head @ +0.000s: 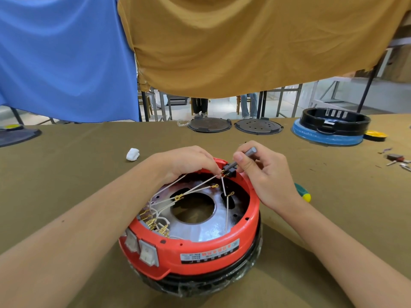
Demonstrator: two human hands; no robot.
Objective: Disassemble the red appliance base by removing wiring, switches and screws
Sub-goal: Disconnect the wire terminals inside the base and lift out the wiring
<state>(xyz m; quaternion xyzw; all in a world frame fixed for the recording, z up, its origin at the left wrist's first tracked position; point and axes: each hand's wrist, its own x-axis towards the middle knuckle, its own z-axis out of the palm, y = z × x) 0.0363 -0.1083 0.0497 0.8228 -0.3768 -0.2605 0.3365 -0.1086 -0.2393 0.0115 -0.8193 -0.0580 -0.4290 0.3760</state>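
Here, a red base (200, 247) is worked on at the table's (77, 174) near edge.
A wire (206, 180) is pinched by the left hand (189, 161); a tool (243, 156) is gripped by the right hand (262, 172) at the black connector (229, 170). Two discs (210, 124) are seen beyond.

Bright, even daylight w/ soft shadows; sharp center, wide-angle bending at edges, slight glare inside.
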